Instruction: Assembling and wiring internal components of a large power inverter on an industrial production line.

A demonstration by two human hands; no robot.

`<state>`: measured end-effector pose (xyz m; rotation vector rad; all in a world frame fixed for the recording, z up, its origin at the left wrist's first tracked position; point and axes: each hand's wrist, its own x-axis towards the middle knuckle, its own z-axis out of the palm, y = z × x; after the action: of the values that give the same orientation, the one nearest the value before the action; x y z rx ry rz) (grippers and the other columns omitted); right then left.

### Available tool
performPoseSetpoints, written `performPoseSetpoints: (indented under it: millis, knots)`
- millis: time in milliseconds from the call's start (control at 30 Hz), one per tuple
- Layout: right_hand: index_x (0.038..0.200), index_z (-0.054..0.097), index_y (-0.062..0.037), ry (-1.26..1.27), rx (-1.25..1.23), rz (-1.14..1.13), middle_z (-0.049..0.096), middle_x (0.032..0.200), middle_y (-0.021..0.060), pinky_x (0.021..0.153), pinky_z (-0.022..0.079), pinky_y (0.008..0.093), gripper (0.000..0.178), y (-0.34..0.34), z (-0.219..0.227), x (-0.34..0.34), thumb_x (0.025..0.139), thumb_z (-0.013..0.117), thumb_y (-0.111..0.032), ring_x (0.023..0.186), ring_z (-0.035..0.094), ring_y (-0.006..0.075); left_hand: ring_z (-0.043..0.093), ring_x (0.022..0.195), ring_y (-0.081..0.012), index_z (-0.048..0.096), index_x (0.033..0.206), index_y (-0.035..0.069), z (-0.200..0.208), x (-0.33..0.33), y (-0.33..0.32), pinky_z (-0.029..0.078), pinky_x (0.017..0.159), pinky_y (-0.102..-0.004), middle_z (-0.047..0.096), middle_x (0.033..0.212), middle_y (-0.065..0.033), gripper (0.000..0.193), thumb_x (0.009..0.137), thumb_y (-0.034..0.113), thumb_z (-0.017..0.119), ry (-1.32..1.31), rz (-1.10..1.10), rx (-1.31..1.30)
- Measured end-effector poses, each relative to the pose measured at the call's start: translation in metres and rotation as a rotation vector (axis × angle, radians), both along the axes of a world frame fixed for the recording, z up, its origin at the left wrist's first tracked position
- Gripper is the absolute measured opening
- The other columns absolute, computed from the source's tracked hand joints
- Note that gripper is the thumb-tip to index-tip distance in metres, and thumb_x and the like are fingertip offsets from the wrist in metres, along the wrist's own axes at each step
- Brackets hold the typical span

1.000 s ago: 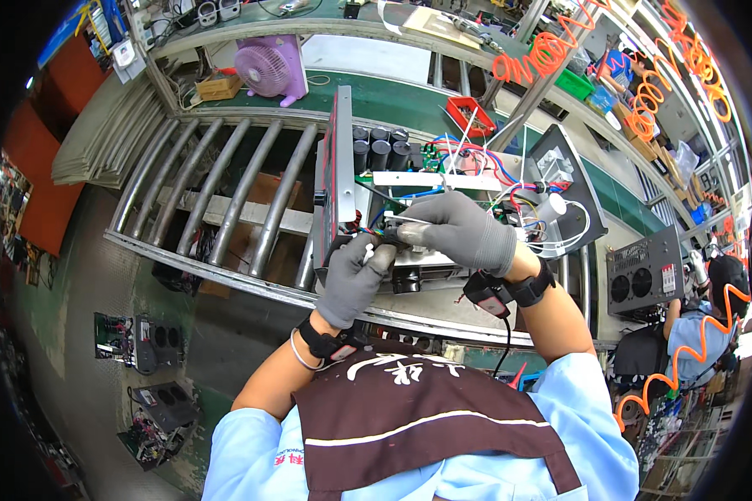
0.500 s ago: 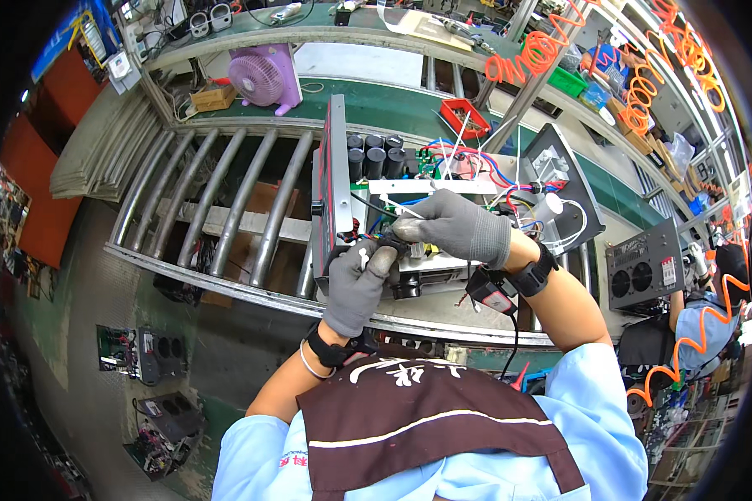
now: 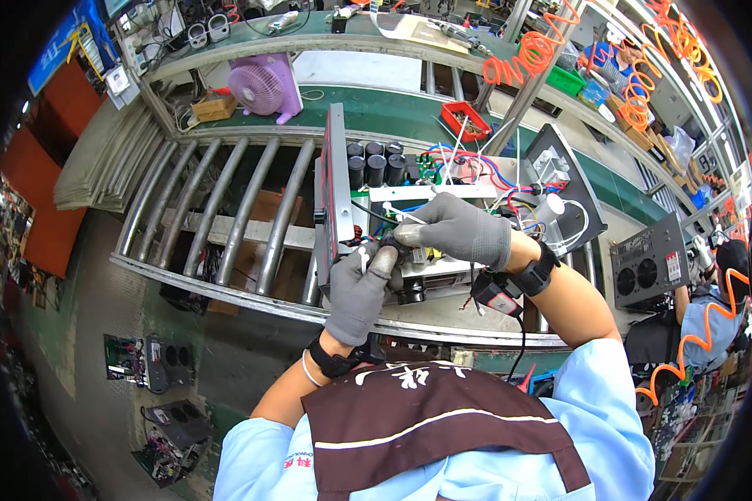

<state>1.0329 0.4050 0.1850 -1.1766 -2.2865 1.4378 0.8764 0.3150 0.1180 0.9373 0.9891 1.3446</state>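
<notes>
Mid-assembly step in hand, by the look of it: fitting or tidying wires inside an open power unit [image 3: 443, 209] standing on the metal rollers [image 3: 226, 209] of the bench, near picture centre. Left hand [image 3: 359, 288] in a grey glove at 6 o'clock of the unit, fingers [image 3: 382, 260] curled narrow and pressed on a small dark part at the unit's front edge; what exactly sits between them cannot be told. Right hand [image 3: 459, 230], also gloved, just at 3 o'clock of the left, fingers pinched together around a thin white cable tie [image 3: 397, 213] pointing toward 10 o'clock. Black capacitors [image 3: 376, 163] at 12 o'clock of the hands, red and blue wires [image 3: 476, 167] at 1 o'clock. Pink fan [image 3: 263, 88] well apart at 11 o'clock; red tray [image 3: 466, 119] at 1 o'clock.

Next move likely needs a steady left hold while the right threads and pulls the tie snug.

Against half a second ago: both hands on the same spot, barely shifted; unit unmoved.
</notes>
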Motion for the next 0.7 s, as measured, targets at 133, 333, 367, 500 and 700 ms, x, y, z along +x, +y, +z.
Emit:
performPoseSetpoints:
  millis: [133,333,367,500,700]
  knots:
    - [0.091,0.068,-0.0017,-0.009,0.093,0.023,0.056,0.057,0.0038,0.050,0.044,0.0265,0.033,0.000,-0.008,-0.004,0.087,0.057,-0.033,0.053,0.051,0.0079,0.042,0.049,-0.0021,0.058,0.078,0.006,-0.003,0.002,0.002,0.029,0.042,-0.0169,0.052,0.058,0.0025,0.027,0.087,0.031,0.061,0.064,0.074,0.049]
    - [0.095,0.068,-0.0030,0.031,0.054,-0.006,0.059,0.060,0.0048,0.052,0.045,0.0274,0.034,-0.002,-0.005,-0.003,0.087,0.056,-0.034,0.054,0.052,0.0084,0.041,0.048,-0.0019,0.058,0.081,0.006,-0.003,0.000,0.000,0.029,0.042,-0.0173,0.052,0.060,0.0019,0.028,0.089,0.032,0.056,0.009,0.043,0.103]
    - [0.097,0.067,-0.0040,0.011,0.044,-0.010,0.060,0.063,0.0048,0.054,0.045,0.0273,0.034,-0.001,-0.005,-0.002,0.087,0.056,-0.034,0.056,0.052,0.0078,0.041,0.048,-0.0019,0.058,0.082,0.006,-0.002,-0.001,0.000,0.028,0.042,-0.0174,0.052,0.061,0.0017,0.030,0.091,0.034,0.053,-0.034,0.014,0.077]
    - [0.109,0.062,-0.0007,0.062,-0.071,0.034,0.066,0.089,0.0065,0.070,0.046,0.0262,0.033,-0.004,-0.002,0.001,0.087,0.058,-0.025,0.080,0.054,0.0070,0.040,0.048,-0.0019,0.057,0.083,0.006,-0.010,-0.004,-0.003,0.028,0.041,-0.0175,0.053,0.062,0.0009,0.033,0.092,0.036,0.049,0.035,0.012,0.056]
    - [0.113,0.054,0.0024,0.389,0.232,-0.118,0.063,0.087,0.0101,0.073,0.047,0.0290,0.040,-0.050,-0.003,0.012,0.093,0.045,-0.031,0.079,0.059,0.0141,0.039,0.043,-0.0038,0.058,0.084,0.005,-0.015,-0.011,-0.007,0.026,0.039,-0.0182,0.054,0.061,-0.0012,0.043,0.091,0.046,0.047,0.033,-0.037,-0.031]
